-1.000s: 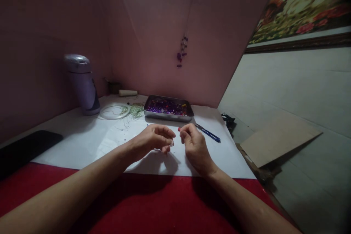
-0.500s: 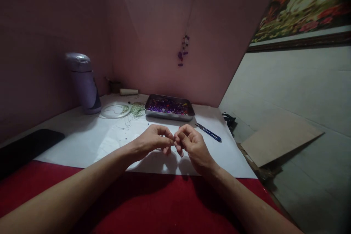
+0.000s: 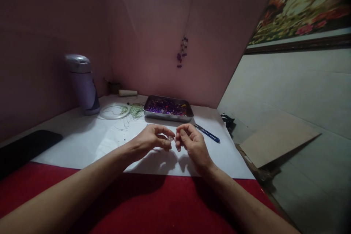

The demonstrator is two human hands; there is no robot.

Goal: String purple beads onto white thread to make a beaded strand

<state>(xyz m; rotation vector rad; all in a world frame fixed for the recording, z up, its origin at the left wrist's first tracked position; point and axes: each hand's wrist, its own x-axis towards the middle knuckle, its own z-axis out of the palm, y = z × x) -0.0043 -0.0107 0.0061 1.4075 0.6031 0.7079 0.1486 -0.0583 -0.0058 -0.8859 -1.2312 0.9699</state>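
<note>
Thumb and fingers of my left hand pinch a small clear bead above the white sheet. Just to its right is my right hand, its fingers curled and thumb close to the index finger; whatever it grips is too small to make out. A narrow gap separates the two sets of fingertips. Behind them stands a metal tray holding many purple beads and a few of other colours. Blue thread snips lie on the sheet beyond my right hand.
At left are a lilac flask and a black flat object. A clear ring, green thread and a pale spool lie behind. A bead strand hangs on the pink board. Red cloth covers the near edge.
My fingertips have parted slightly, and the clear bead now shows in my left hand. The view has shifted a little; the tray and snips stay put.
</note>
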